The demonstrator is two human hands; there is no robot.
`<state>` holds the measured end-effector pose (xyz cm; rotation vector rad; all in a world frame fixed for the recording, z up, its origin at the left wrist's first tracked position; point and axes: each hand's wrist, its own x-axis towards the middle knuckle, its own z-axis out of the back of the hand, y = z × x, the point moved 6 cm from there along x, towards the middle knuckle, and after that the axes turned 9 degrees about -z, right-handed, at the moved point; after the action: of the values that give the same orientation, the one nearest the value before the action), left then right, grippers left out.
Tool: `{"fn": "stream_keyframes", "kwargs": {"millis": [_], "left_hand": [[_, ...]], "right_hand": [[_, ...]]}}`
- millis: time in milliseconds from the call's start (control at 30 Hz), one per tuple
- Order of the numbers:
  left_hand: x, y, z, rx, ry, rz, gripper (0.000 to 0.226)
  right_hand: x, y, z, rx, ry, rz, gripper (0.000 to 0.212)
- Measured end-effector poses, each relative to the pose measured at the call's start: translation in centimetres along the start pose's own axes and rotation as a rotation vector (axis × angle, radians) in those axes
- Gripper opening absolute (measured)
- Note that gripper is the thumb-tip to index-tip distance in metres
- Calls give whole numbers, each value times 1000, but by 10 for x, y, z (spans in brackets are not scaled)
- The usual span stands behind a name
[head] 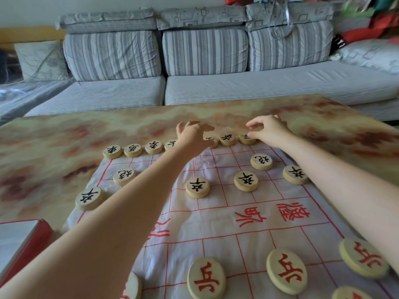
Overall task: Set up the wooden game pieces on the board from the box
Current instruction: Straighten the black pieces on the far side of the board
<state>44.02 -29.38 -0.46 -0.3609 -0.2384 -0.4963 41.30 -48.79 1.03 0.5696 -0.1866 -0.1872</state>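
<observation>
A white plastic board [280, 234] with red grid lines lies on the table. Round wooden pieces with black characters form its far row [133, 150], with two cannons [261, 161] and several soldiers [197, 187] in front of it. Red-marked soldiers [287, 270] lie on the near side. My left hand [194, 134] is palm down over the middle of the far row and hides what is under it. My right hand [267, 130] is at the row's right end, its thumb tip touching a black piece [247, 139], index finger raised apart. The red and white box [32, 240] sits at the lower left.
The board rests on a marbled beige table [64, 137]. Behind the table stands a grey striped sofa [216, 87] with cushions. Colourful bags and fabric are piled at the far right [371, 22].
</observation>
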Motion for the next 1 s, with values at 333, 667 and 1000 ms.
{"fn": "stream_keyframes", "kwargs": {"millis": [333, 667, 1000], "left_hand": [[29, -42, -31, -17, 103, -107, 43], [32, -31, -32, 9, -6, -29, 44], [28, -32, -32, 8, 56, -25, 52]], "right_hand": [[5, -12, -3, -111, 86, 32, 39], [10, -10, -13, -155, -8, 178, 33], [17, -19, -25, -191, 99, 186, 41]]}}
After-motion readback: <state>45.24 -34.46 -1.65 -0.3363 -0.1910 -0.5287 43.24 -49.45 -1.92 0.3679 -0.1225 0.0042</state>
